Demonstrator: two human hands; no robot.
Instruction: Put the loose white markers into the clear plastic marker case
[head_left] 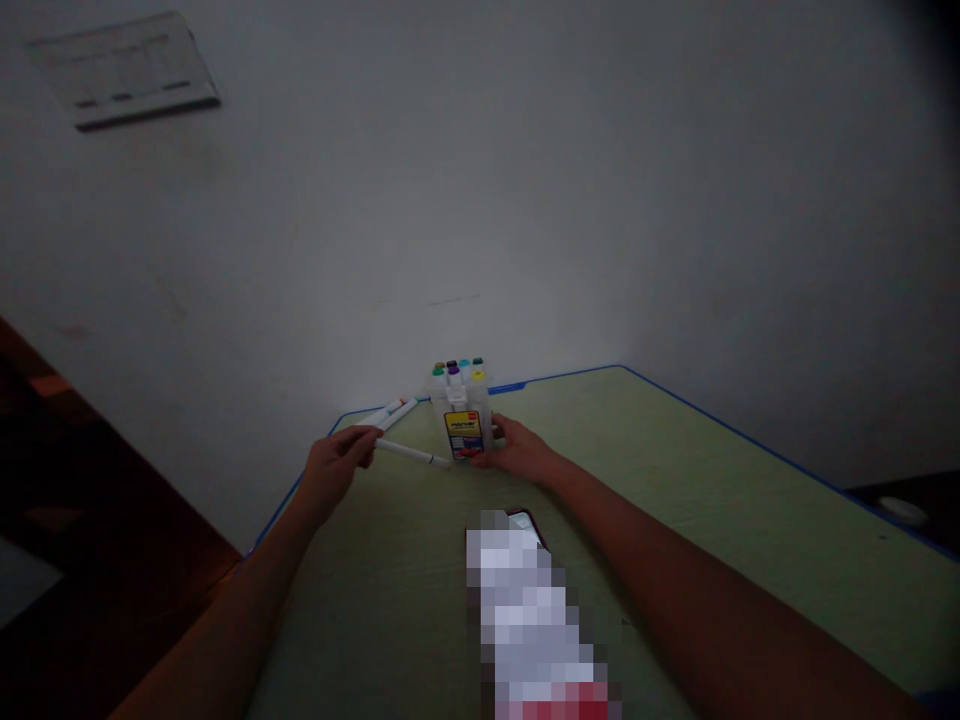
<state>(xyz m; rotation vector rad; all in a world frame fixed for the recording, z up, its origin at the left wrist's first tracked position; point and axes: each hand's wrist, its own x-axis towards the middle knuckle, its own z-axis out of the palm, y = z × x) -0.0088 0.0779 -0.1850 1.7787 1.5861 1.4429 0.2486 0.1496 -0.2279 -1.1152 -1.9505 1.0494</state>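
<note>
Far left and well above the fingers of the left hand (337, 470), a framed sheet (135, 75) shows on the wall (562, 200). The left hand's fingertips are pinched closed on one end of a white marker (405, 452), which points right and slightly down, its far end near the foot of the marker case (463, 425). Just beyond these fingers, two loose markers (400, 412) lie slanted on the table (720, 510). The marker case stands upright between the two hands, with green, purple, yellow, blue and dark caps showing at its top. The right hand (521, 455) has its fingers partly open around the case's lower right side, the thumb at its lower front. Nearer the camera than the right fingers lies a phone-like object (529, 525), mostly pixelated. Far right of them is a pale rounded object (902, 512), too dim to identify.
</note>
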